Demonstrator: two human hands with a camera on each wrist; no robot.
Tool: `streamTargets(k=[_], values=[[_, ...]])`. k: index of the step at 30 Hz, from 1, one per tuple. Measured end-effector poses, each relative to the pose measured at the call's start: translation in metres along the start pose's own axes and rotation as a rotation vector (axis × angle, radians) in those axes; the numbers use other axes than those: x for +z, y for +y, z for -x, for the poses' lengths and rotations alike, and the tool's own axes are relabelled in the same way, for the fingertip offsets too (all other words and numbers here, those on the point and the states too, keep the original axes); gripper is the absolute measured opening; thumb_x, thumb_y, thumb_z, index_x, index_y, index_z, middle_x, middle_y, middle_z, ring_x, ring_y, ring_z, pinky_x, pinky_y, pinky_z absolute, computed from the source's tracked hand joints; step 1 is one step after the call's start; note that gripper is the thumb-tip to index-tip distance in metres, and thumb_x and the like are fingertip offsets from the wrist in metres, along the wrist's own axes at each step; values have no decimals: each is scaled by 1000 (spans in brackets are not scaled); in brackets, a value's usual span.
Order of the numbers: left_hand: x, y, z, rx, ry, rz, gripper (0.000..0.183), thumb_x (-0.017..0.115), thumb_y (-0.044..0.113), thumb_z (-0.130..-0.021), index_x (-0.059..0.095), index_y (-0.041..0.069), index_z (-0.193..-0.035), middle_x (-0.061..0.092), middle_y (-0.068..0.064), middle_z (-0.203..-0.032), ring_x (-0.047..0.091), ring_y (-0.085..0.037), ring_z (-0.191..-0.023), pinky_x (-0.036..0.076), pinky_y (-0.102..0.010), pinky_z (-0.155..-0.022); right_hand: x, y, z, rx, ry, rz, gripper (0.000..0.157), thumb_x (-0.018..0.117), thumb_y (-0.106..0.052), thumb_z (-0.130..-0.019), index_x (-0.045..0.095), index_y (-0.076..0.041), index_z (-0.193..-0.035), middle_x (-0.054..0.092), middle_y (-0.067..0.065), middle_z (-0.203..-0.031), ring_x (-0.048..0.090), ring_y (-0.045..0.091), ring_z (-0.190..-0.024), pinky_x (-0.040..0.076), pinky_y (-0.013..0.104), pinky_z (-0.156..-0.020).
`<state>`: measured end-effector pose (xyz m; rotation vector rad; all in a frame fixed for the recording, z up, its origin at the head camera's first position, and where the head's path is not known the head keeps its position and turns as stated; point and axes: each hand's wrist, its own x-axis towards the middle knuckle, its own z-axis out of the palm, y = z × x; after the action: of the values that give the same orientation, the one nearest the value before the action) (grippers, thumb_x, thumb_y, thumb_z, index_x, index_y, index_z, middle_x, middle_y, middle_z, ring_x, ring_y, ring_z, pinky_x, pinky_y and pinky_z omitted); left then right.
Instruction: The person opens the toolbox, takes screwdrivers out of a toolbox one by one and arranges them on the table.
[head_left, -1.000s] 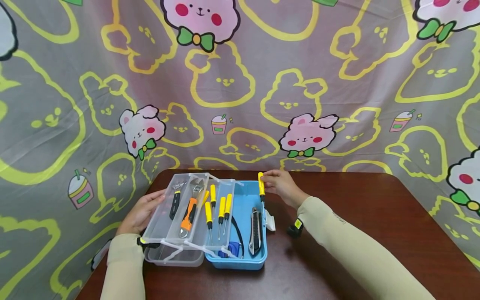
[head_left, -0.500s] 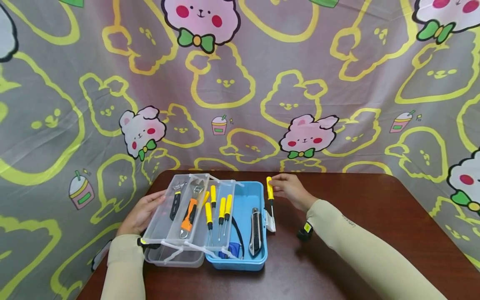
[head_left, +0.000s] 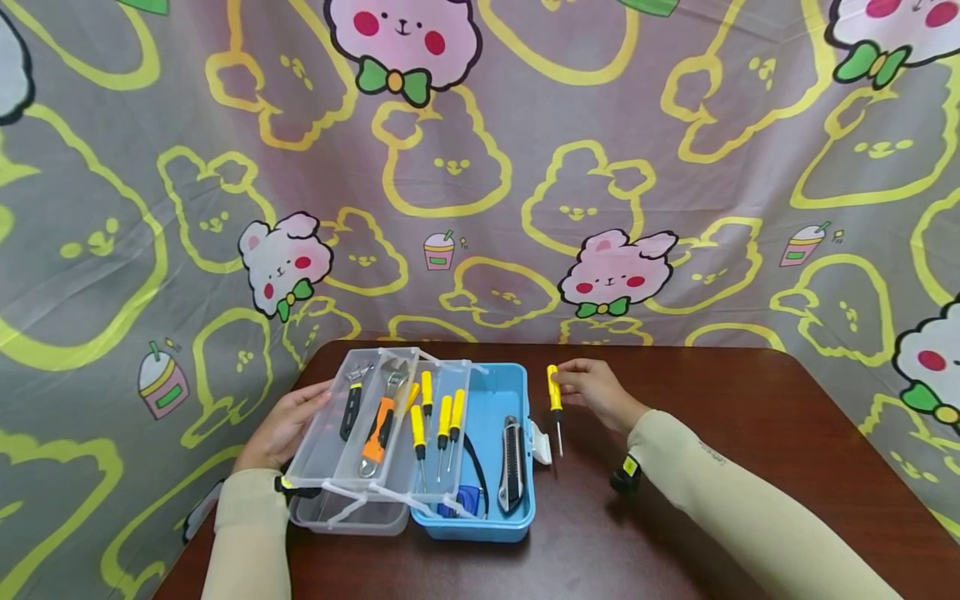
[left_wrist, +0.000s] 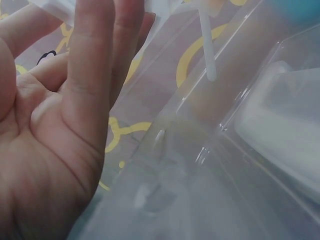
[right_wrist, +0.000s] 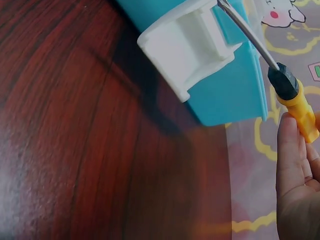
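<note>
Between the fingertips of the right hand [head_left: 596, 392]: yellow screwdriver [head_left: 554, 388], pinched by the handle, shaft down near the white latch [head_left: 541, 445]; a low swing could snag it. Left hand [head_left: 285, 423] touches clear tray [head_left: 322, 454], can't tell if gripping; a push could tip it.

No legible text or numbers
The right sleeve [head_left: 750, 508] bears a small dark mark [head_left: 712, 452], perhaps lettering, too small to read; the yellow patch [head_left: 631, 466] at that wrist is equally unreadable, and the green panels on the printed cups, left [head_left: 161, 379], far [head_left: 438, 251] and right [head_left: 799, 243], show no readable words
</note>
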<state>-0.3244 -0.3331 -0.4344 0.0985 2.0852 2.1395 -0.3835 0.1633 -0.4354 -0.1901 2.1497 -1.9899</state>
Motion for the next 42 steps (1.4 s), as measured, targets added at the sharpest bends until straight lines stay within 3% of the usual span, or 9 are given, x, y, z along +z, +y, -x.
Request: streamTargets(k=[6, 11, 16, 22, 29, 38, 42], values=[[0, 1, 0, -10, 3, 20, 50, 57, 26, -100, 48, 1, -142, 69, 1, -108, 66, -16, -93, 56, -33, -75, -8, -1, 4, 19, 6, 9, 36, 64, -16, -96, 57, 9, -121, 59, 21, -113, 61, 31, -92, 49, 50, -91], [1, 3, 0, -22, 1, 20, 57, 57, 27, -100, 39, -2, -146, 68, 1, -110, 66, -16, -93, 56, -33, -76, -18, 2, 5, 33, 17, 29, 38, 65, -17, -95, 56, 9, -122, 58, 22, -115, 61, 31, -93, 48, 51, -92], [1, 3, -1, -17, -7, 25, 56, 56, 27, -100, 40, -2, -146, 68, 0, -110, 66, -16, -92, 56, -32, -74, -28, 7, 7, 54, 35, 29, 38, 64, -16, -96, 55, 11, -121, 59, 21, -112, 62, 29, -90, 49, 49, -90], [1, 2, -1, -2, -7, 14, 52, 56, 26, -100, 45, 0, -143, 68, 0, -109, 66, -16, -92, 56, -33, -75, -39, 12, 7, 38, 52, 15, 40, 64, -15, -95, 54, 14, -122, 61, 19, -108, 62, 24, -86, 52, 46, -87], [-1, -1, 0, 10, 4, -8, 56, 55, 26, -101, 39, -4, -145, 68, 1, -109, 66, -16, -91, 56, -33, -74, -47, 16, 9, 25, 50, 52, 42, 64, -17, -96, 52, 14, -123, 61, 18, -108, 62, 25, -87, 54, 41, -83], [-2, -4, 0, 44, -11, 15, 38, 55, 24, -101, 57, 8, -136, 69, 1, -108, 66, -15, -89, 56, -32, -73, -59, 21, 9, 61, 79, 102, 42, 64, -17, -95, 53, 14, -122, 62, 19, -109, 64, 24, -86, 52, 46, -86], [-1, -2, 1, 42, 1, 9, 46, 55, 23, -101, 49, 1, -141, 69, 1, -107, 67, -15, -88, 56, -32, -72, -65, 25, 6, 60, 79, 125, 41, 63, -17, -96, 53, 14, -122, 62, 19, -108, 64, 23, -85, 55, 42, -82]])
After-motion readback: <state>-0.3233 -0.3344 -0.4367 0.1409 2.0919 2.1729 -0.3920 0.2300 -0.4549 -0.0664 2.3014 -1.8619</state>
